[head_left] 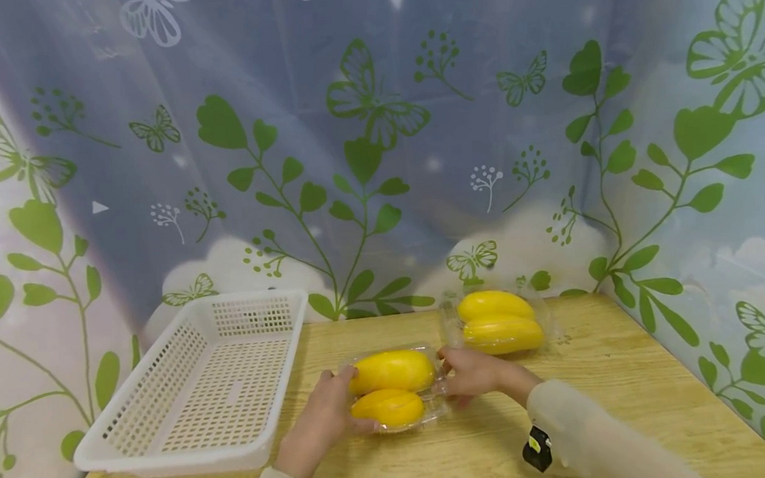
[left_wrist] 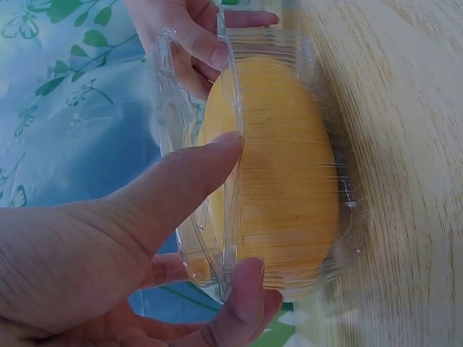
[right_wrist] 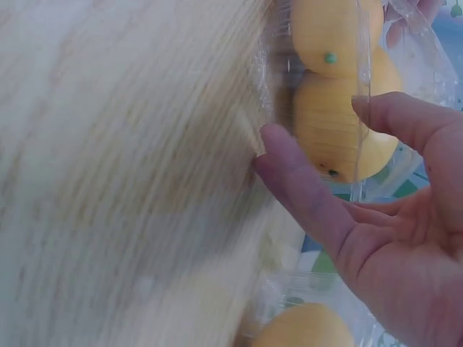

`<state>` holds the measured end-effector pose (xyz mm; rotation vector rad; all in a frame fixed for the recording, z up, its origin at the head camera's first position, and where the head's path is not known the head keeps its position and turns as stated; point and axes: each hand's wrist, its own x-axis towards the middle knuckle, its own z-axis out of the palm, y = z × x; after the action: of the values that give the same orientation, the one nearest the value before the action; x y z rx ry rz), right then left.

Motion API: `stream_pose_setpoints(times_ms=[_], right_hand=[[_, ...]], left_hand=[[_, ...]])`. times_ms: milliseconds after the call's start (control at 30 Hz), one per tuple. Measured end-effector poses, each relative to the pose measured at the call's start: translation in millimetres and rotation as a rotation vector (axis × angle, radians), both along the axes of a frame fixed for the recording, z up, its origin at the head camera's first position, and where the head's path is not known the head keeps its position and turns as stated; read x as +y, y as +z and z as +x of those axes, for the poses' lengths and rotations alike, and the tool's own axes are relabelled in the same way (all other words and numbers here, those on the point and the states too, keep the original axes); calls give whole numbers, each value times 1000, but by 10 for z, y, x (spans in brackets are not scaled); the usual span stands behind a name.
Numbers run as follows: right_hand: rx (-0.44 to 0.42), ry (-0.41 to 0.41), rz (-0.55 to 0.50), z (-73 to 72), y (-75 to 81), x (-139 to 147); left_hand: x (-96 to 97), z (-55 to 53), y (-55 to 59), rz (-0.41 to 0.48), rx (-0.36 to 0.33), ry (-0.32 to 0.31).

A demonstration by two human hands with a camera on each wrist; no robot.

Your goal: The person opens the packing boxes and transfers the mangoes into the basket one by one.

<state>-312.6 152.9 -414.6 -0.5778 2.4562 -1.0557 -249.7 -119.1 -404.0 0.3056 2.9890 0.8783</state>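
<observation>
A clear plastic box (head_left: 432, 406) holds two smooth yellow oblong fruits (head_left: 392, 372), which look like small melons. It sits at the middle of the table in the head view. At its left end my left hand (head_left: 325, 417) grips the rim, the thumb on the edge and the fingers curled around the side, as the left wrist view shows. My right hand (head_left: 472, 373) holds the opposite end. In the right wrist view, its thumb (right_wrist: 405, 116) meets the rim and the index finger (right_wrist: 304, 181) reaches low along the box's end.
Behind the right hand stands another clear box (head_left: 452, 330) with two similar yellow fruits (head_left: 498, 320). A white perforated plastic basket (head_left: 272, 432) is on the left of the wooden table (head_left: 491, 453). A printed curtain (head_left: 379, 195) hangs behind the table.
</observation>
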Motion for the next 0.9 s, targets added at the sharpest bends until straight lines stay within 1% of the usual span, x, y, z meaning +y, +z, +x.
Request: stream_pose_setpoints(times_ms=[100, 267, 333, 467, 633, 767, 900], right_hand=[[-34, -11, -55, 13, -12, -14], [-38, 4, -84, -15, -23, -14], [-53, 5, -104, -28, -33, -9], [-132, -11, -198, -52, -65, 16], [-232, -10, -312, -79, -112, 88], [-269, -20, -361, -94, -151, 116], [-282, -41, -396, -89, -180, 114]], left_hand=[[-3, 0, -2, 0, 3, -4], [-6, -4, -2, -3, -1, -7], [-8, -6, -3, -4, -2, -7], [-10, -10, -10, -6, -2, -9], [-13, -8, -15, -4, 4, -15], [-14, -4, -15, 0, 8, -13], [-14, -7, -18, -1, 9, -9]])
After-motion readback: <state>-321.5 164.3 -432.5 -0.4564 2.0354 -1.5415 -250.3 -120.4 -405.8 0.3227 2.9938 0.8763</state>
